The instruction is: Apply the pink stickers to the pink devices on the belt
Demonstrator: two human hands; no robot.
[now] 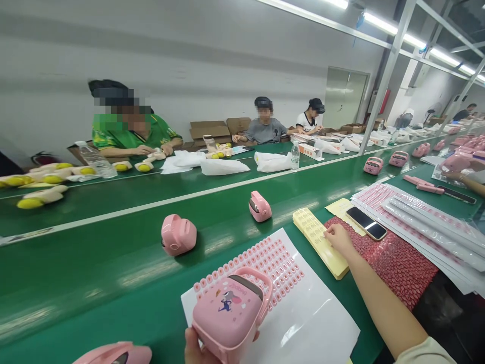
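Note:
My left hand [199, 349] shows at the bottom edge, gripping a pink handled device [229, 313] with a cartoon print, held over a white sheet of pink stickers [273, 260]. My right hand [338, 238] reaches out to the right, fingers curled and pressed down on a stack of yellow sticker sheets [320, 242]. Beside that stack lies a smartphone [366, 223] on a red patterned sheet [397, 263].
Pink devices [178, 234] [259, 206] ride the green conveyor belt [113, 263]; another [113, 354] sits at the bottom left. Several seated people work across the belt among yellow-tipped parts [41, 194], white bags and a bottle [294, 155]. Sheet stacks [428, 222] lie right.

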